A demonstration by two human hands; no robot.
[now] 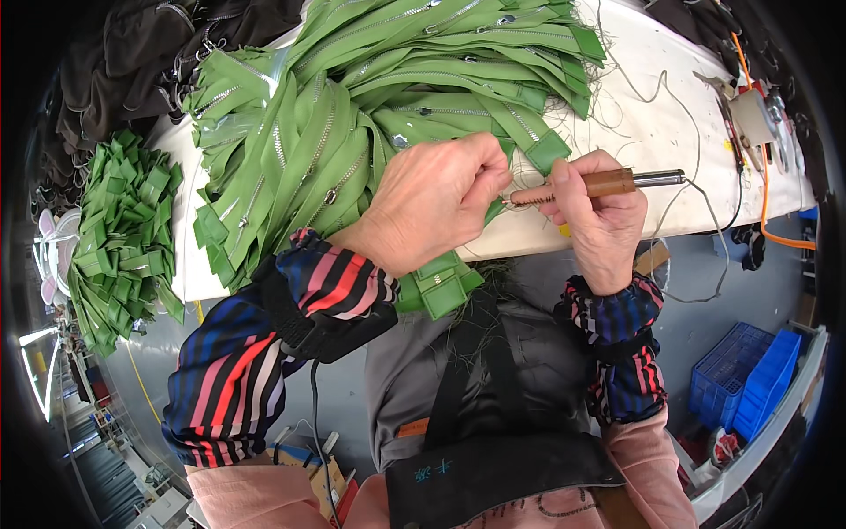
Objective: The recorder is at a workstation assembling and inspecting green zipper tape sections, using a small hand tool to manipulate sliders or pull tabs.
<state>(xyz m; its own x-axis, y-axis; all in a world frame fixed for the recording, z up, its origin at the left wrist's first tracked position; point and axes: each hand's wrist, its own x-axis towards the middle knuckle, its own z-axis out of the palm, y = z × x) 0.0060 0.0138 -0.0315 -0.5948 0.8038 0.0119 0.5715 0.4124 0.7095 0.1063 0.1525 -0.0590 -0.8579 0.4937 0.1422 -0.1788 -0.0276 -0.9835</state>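
Note:
My left hand (pixel 441 198) is closed in a pinch at the table's front edge. Green fabric shows beside its fingertips, apparently the end of a green zipper (pixel 493 210); most of what it grips is hidden by the hand. My right hand (pixel 601 212) is wrapped round a corded soldering iron (pixel 608 182) with a brown handle and a metal rear end. Its coiled, copper-coloured front part points left, close to my left fingers. Below my left wrist, green zipper ends with square tabs (pixel 441 286) hang over the edge. Loose dark threads lie on my apron.
A large heap of green zippers (pixel 326 132) covers much of the white table (pixel 648 106). Green tabbed ends (pixel 123 238) are bundled at the left. Dark fabric goods (pixel 132 53) lie beyond. A thin cord crosses the right side, near tools and an orange cable (pixel 765 207). Blue crates (pixel 740 375) stand lower right.

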